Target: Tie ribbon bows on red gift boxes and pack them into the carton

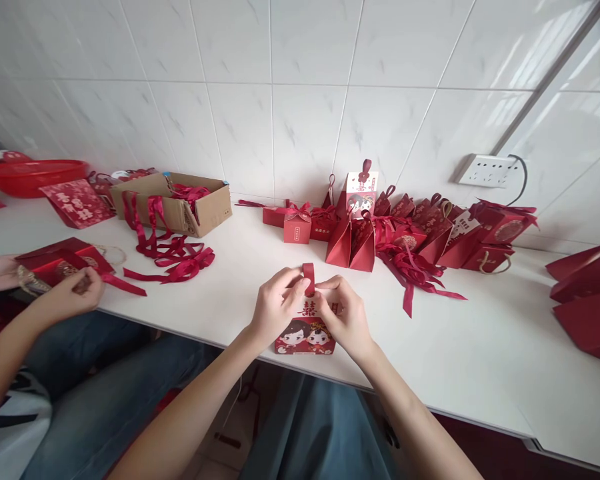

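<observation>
White, smooth tabletop (480,360) against a glossy tiled wall. Toward its far left corner, an open corrugated cardboard box (180,203) spilling satin red ribbons (173,257); along the far edge, a row of wedge-shaped red paper boxes (410,233). At the near edge, a small cartoon-printed card box (305,333) held between left hand (275,310) and right hand (345,313), both pinching its upright ribbon loop (309,279).

red double-happiness sign 囍 on small gift box (307,327)
</observation>
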`<state>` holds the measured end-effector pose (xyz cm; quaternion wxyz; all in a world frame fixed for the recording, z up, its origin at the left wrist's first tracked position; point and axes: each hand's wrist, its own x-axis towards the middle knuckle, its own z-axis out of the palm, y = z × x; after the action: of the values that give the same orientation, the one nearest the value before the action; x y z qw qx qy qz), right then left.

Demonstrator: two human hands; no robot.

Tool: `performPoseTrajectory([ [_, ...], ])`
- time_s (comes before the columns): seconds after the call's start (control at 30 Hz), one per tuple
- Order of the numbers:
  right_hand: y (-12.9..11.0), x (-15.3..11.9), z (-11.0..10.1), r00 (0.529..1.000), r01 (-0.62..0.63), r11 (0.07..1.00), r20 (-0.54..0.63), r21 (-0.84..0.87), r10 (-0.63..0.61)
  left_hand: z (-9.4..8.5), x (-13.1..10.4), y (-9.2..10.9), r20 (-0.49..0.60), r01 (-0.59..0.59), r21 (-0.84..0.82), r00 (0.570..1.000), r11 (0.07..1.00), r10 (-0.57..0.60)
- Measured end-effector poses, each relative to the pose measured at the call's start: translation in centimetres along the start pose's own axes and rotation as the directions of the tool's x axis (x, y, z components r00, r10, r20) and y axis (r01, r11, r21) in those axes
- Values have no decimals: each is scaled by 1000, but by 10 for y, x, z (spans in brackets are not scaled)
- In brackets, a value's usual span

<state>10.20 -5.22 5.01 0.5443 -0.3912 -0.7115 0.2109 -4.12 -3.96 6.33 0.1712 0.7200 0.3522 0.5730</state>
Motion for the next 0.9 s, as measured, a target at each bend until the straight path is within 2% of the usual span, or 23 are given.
performPoseTrajectory([
  [0.07,-1,0,0,1000,-3,1000,0,7,3,2,-2,-2,-59,27,-89,998,996,-32],
  [0.13,-1,-1,0,1000,-10,1000,-1,11,10,1,-4,-2,-75,1,-96,997,995,-8],
  [0.23,0,-1,0,1000,-13,1000,0,19,13,-4,-3,-2,20,-24,-51,999,998,25],
  [0.37,0,-2,1,1000,-19,999,5,37,19,-10,-2,-3,134,-76,-137,986,988,95],
  [0.53,0,-3,2,1000,-22,998,7,66,22,-12,-2,-6,104,-211,-97,970,973,221],
  [0.9,3,-4,2,1000,-29,997,-2,68,29,-12,0,-8,104,-248,-63,962,967,254],
])
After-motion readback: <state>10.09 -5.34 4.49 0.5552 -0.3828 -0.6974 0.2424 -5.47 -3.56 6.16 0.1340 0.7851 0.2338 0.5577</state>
